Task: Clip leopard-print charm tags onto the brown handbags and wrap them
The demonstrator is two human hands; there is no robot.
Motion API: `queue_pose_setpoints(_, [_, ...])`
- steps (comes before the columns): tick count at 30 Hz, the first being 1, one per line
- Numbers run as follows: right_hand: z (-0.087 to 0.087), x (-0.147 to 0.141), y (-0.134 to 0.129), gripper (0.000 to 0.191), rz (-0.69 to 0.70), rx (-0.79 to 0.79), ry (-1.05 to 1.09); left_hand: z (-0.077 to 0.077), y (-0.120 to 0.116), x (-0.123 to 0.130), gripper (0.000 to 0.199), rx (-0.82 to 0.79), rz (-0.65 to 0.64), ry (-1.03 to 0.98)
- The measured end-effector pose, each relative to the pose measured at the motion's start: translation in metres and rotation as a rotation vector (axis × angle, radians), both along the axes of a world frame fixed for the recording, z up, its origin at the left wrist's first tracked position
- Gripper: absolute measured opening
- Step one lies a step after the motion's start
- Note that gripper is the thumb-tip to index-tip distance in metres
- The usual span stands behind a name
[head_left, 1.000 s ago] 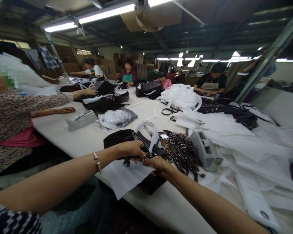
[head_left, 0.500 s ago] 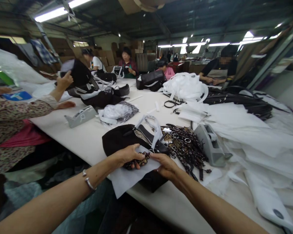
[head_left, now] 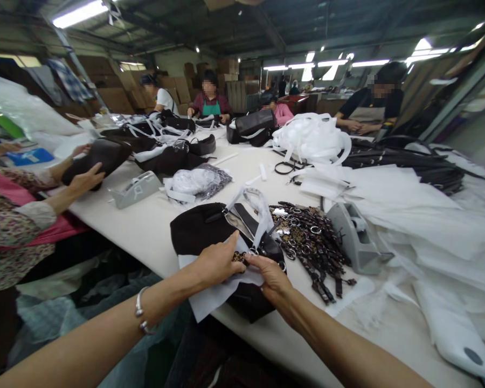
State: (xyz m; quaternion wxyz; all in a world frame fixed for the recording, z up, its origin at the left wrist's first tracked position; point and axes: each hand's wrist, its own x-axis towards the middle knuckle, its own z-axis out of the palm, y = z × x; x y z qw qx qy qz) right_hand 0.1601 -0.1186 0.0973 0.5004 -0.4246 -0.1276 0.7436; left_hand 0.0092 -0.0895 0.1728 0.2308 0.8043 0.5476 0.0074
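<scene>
A black bag [head_left: 198,229] lies at the table's front edge, its handle wrapped in white material [head_left: 262,207]. Over its front hangs a white sheet [head_left: 210,296]. My left hand [head_left: 218,261] is closed on a leopard-patterned strap piece [head_left: 239,257] against the sheet. Beside it, my right hand [head_left: 269,275] pinches the same piece near a metal ring at the handle's base; the fingertips are partly hidden. Just right of the bag sits a heap of patterned straps with metal rings [head_left: 307,242].
Grey tape dispensers stand right [head_left: 353,237] and left [head_left: 135,189]. A plastic-wrapped bundle [head_left: 196,183] lies behind the bag. White sheets [head_left: 440,215] cover the right side. At left, a person's hands [head_left: 84,180] hold a dark bag; other people sit across the table.
My left hand has shifted slightly up and right, and the strap piece now shows less, with the white sheet folded over beside it. The person at left has lowered the dark bag.
</scene>
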Motion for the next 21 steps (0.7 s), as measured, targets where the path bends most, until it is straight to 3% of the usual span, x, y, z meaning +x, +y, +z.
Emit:
queue_pose_setpoints(3, [-0.001,-0.002,-0.001,0.024,-0.018,-0.004,0.011,0.012,-0.006,-0.005,0.076,0.113,-0.012,0.206])
queue_pose_setpoints(8, [-0.005,-0.005,-0.001,0.022,-0.056,-0.016,0.037,0.03,-0.017,-0.025,0.035,0.111,-0.079,0.394])
queue_pose_setpoints(13, [-0.005,-0.006,-0.002,0.025,-0.061,-0.007,0.072,0.043,-0.005,-0.041,0.03,0.125,-0.15,0.402])
queue_pose_setpoints(16, [-0.002,-0.004,-0.004,0.028,-0.056,0.006,0.086,0.037,0.018,-0.033,0.049,0.2,-0.088,0.218])
queue_pose_setpoints(18, [0.0,-0.004,-0.005,0.029,-0.051,0.013,0.092,0.024,0.036,-0.023,0.058,0.089,-0.008,0.062])
queue_pose_setpoints(21, [0.001,-0.003,-0.006,0.033,-0.05,0.017,0.091,0.001,0.05,-0.008,0.045,-0.128,0.053,-0.051])
